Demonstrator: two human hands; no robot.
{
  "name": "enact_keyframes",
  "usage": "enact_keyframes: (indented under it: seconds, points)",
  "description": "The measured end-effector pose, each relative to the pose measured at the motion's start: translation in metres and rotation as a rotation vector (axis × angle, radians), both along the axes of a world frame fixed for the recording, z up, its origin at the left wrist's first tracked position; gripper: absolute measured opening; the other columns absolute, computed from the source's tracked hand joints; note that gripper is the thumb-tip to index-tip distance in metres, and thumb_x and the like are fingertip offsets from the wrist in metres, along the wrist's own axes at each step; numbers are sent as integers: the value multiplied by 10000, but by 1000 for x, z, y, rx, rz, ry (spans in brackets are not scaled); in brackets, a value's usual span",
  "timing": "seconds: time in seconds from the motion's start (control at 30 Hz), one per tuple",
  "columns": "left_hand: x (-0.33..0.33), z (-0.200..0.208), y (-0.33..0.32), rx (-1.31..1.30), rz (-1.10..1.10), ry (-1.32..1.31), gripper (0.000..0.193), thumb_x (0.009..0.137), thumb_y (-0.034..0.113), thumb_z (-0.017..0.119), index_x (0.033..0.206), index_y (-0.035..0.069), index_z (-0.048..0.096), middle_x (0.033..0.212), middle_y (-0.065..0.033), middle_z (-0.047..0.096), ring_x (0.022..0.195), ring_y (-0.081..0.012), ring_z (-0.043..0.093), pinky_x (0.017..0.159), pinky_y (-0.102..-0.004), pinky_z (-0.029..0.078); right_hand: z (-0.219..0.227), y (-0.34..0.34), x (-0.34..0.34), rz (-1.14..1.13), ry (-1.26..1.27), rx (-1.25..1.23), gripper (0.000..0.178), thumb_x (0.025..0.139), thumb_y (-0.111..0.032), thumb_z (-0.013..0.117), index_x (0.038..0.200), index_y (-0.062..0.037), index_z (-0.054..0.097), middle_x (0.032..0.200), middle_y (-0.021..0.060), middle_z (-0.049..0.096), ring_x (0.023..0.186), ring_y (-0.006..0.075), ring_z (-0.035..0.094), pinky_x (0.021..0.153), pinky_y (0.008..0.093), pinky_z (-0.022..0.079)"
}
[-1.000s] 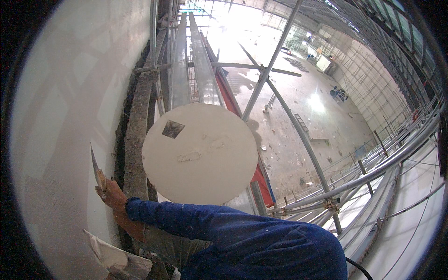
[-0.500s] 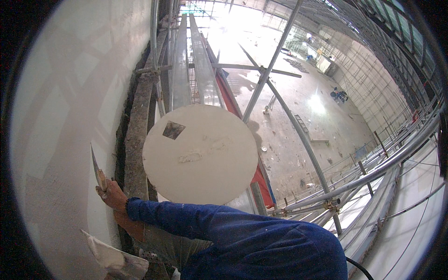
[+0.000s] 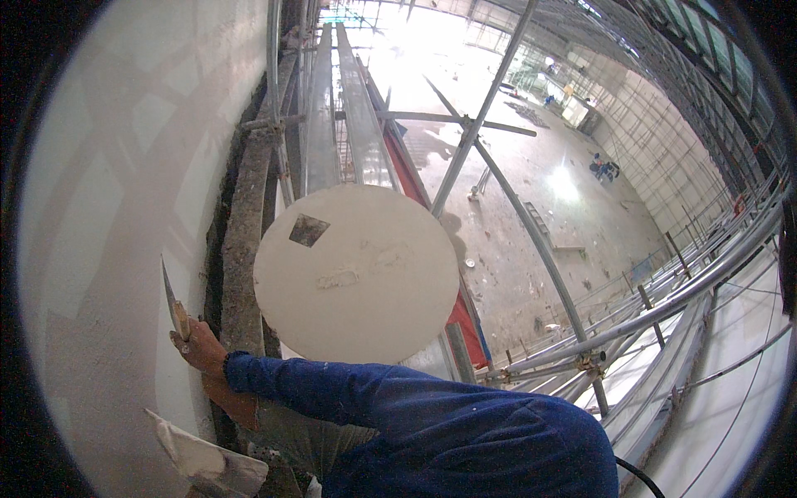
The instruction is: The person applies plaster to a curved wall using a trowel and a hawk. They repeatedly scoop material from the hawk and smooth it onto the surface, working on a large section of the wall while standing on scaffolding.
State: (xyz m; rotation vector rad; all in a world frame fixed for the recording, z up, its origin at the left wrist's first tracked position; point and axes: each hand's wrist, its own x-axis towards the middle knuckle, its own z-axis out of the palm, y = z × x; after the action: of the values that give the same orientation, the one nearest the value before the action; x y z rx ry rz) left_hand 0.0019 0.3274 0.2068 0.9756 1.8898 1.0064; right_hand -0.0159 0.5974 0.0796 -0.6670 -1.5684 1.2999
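My right hand [image 3: 202,349], at the end of a blue sleeve reaching across to the left, is closed round the wooden handle of a trowel [image 3: 172,290]. Its thin blade points up along the pale wall [image 3: 108,332], seen nearly edge-on. Below that wrist shows a brown, skin-toned patch [image 3: 232,404], perhaps part of my left arm; the fingers of my left hand are hidden. At the lower left a flat piece smeared with pale plaster [image 3: 203,461] is tilted near the wall; what holds it cannot be seen.
A large round pale disc [image 3: 357,282] with a dark square patch lies ahead of my arm. Beyond run metal planks [image 3: 361,124]. Scaffold poles [image 3: 531,224] cross at the right, above a floor far below [image 3: 540,274]. A dark gap [image 3: 217,290] runs beside the wall.
The plaster-smeared piece at the lower left has shifted very slightly to the right. My right hand and the trowel stay where they were.
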Motion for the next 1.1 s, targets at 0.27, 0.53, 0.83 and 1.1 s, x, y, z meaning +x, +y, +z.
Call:
enact_keyframes:
  seconds: [0.27,0.53,0.83,1.1]
  points:
    - [-5,-6,1,-98,-68,181,297,688,167,608,931,66,471,553,8,429,399,-80,376,346,-220,314,3,6,8,172,-185,-26,552,785,-145,467,1274,-30,236,1002,270,491,822,421,510,701,449,422]
    - [-6,-7,-1,-59,-90,165,254,676,149,617,883,93,482,524,25,430,365,-63,357,326,-200,282,-12,6,-6,121,-138,68,496,797,-148,464,1217,-22,233,988,260,469,802,404,491,678,430,415]
    - [-2,-9,1,-52,-13,145,191,676,99,606,823,101,484,489,30,428,337,-54,352,300,-191,265,-5,1,-1,-17,99,60,207,795,-162,521,836,32,463,635,181,469,543,248,413,505,350,379]
    - [1,-2,6,-18,-5,53,171,663,87,611,773,90,480,486,26,435,337,-56,364,301,-195,279,2,0,4,-46,105,122,204,806,-165,512,845,29,461,614,172,470,520,244,426,488,359,383]
